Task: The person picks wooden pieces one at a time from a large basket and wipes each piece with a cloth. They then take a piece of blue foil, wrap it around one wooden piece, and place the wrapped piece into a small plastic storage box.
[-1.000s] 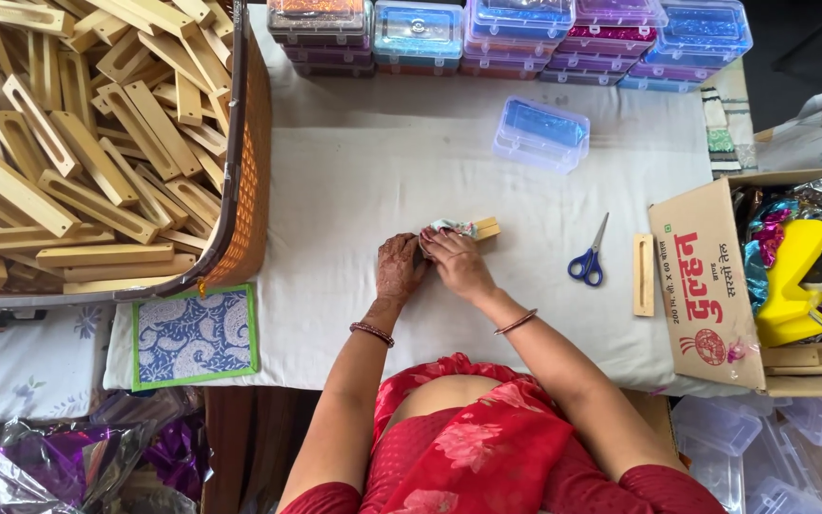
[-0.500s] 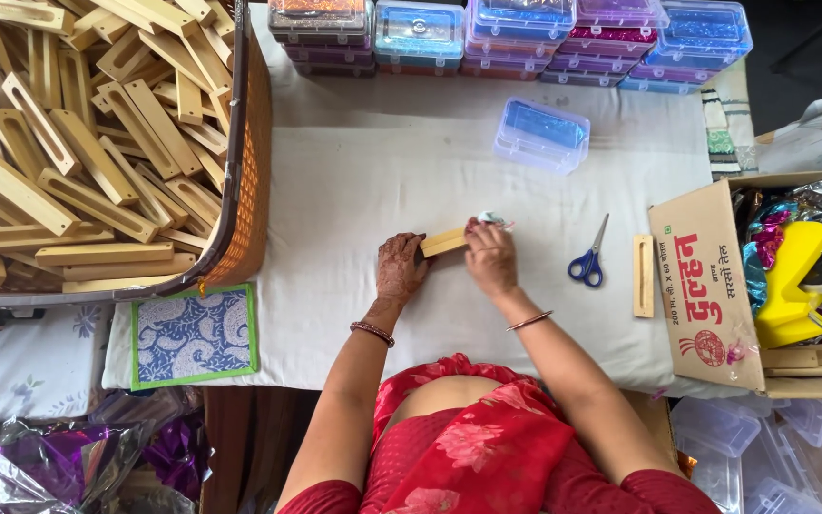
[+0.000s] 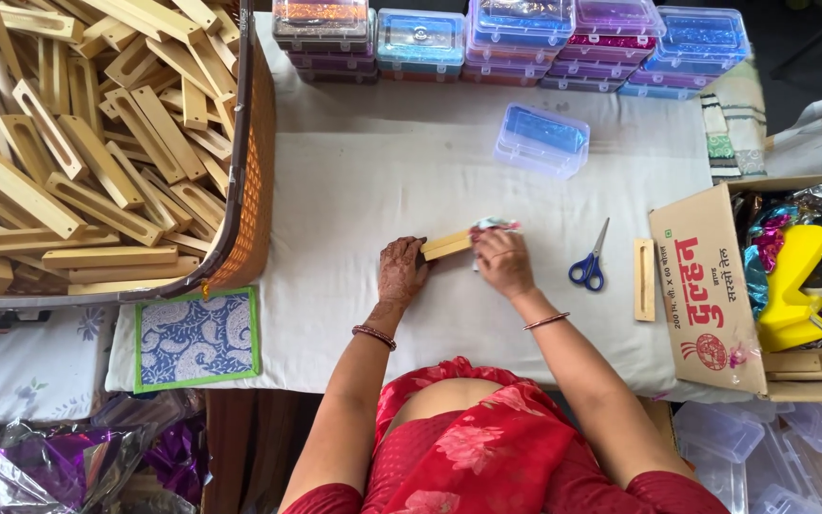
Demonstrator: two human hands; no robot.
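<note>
On the white cloth-covered table (image 3: 354,190), with a large basket (image 3: 249,190) of slotted wooden pieces well to the left of the hands and blue-handled scissors (image 3: 590,262) plus one loose wooden piece (image 3: 644,279) just to the right, the work in hand appears to be wrapping a single wooden block (image 3: 447,246). The left hand (image 3: 401,271) presses flat on the block's near end; the right hand (image 3: 503,262) pinches shiny foil (image 3: 493,227) against its far end. The next move likely calls for steady pressure while the foil is folded tight.
</note>
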